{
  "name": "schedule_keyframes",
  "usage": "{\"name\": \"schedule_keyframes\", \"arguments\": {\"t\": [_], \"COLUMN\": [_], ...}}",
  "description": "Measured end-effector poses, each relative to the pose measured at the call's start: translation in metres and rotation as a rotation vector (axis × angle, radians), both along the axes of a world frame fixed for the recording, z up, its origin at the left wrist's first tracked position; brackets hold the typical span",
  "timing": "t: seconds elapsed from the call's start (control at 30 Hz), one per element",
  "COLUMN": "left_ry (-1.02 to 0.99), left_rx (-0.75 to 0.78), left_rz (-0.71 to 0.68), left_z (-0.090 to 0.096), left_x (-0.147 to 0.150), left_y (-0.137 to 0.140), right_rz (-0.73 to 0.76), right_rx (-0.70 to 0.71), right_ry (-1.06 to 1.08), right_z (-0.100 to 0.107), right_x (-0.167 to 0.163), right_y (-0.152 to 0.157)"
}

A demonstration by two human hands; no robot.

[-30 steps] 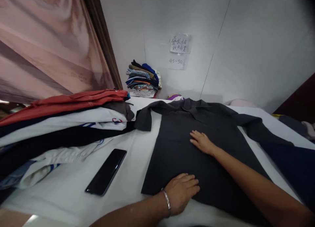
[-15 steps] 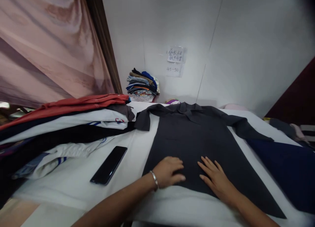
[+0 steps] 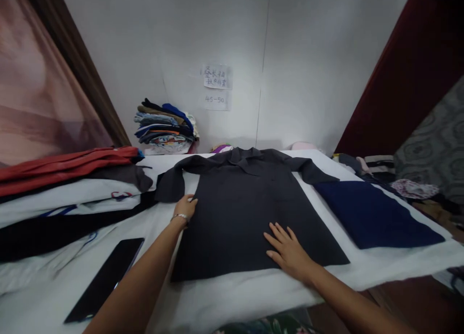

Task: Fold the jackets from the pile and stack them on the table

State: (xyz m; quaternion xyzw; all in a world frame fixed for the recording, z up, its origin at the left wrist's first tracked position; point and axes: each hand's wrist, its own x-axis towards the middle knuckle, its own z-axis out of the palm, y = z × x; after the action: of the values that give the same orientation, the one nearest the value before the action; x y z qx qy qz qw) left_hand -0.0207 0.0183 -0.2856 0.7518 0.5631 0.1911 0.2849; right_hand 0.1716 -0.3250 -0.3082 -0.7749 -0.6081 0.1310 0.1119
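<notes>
- A dark grey shirt [image 3: 235, 223] is laid out flat on the white table cover [image 3: 232, 295], its collar [image 3: 248, 155] turned toward the wall [image 3: 308, 58] and its hem toward the wearer of the camera.
- The left hand [image 3: 185, 208] is placed at the shirt's left edge, just below the bent left-hand sleeve [image 3: 170, 185]; whether fabric is pinched between its fingers cannot be told.
- A silvery bracelet [image 3: 180, 216] is worn on the left wrist.
- The right hand [image 3: 290, 254] is rested on the lower part of the shirt, near the hem, with the fingers spread and nothing gripped.
- The cuff of the right-hand sleeve [image 3: 313, 172] is stretched out to the far edge of a navy cloth [image 3: 377, 218], which is laid flat beside the shirt.
- A dark phone [image 3: 103, 283] is set down beside the left forearm.
- Clothes, red on top, are heaped in a pile [image 3: 72, 172] at the left.
- A folded stack [image 3: 166, 126] is kept by the wall, where two handwritten papers [image 3: 217, 78] are fixed.
</notes>
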Motion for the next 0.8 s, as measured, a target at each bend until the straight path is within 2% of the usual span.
{"name": "schedule_keyframes", "arguments": {"t": [0.13,0.23,0.3,0.4,0.47,0.57,0.67,0.8], "left_ry": [0.278,0.410,0.438,0.408,0.370,0.334,0.327,0.370], "left_rx": [0.038,0.075,0.156,0.395,0.510,0.544,0.521,0.464], "left_rz": [-0.068,-0.103,-0.131,-0.234,-0.317,-0.438,-0.623,-0.919], "left_z": [-0.005,-0.010,-0.011,-0.007,-0.001,0.007,0.006,-0.011], "left_x": [-0.005,-0.008,-0.009,-0.003,0.010,0.043,0.079,0.109], "left_y": [0.001,-0.001,-0.002,-0.006,-0.014,-0.035,-0.065,-0.103], "right_rz": [0.017,0.019,-0.078,-0.382,-0.526,-0.558,-0.510,-0.493], "right_rx": [0.019,0.052,0.123,0.248,0.246,0.172,0.206,0.280], "right_ry": [0.076,0.104,0.033,-0.151,-0.192,-0.153,-0.167,-0.149], "right_z": [0.002,0.008,0.011,0.009,0.004,-0.008,-0.017,-0.023], "right_x": [-0.006,0.005,0.028,0.082,0.117,0.146,0.145,0.139], "right_y": [-0.003,-0.006,-0.009,-0.016,-0.023,-0.031,-0.036,-0.042]}}
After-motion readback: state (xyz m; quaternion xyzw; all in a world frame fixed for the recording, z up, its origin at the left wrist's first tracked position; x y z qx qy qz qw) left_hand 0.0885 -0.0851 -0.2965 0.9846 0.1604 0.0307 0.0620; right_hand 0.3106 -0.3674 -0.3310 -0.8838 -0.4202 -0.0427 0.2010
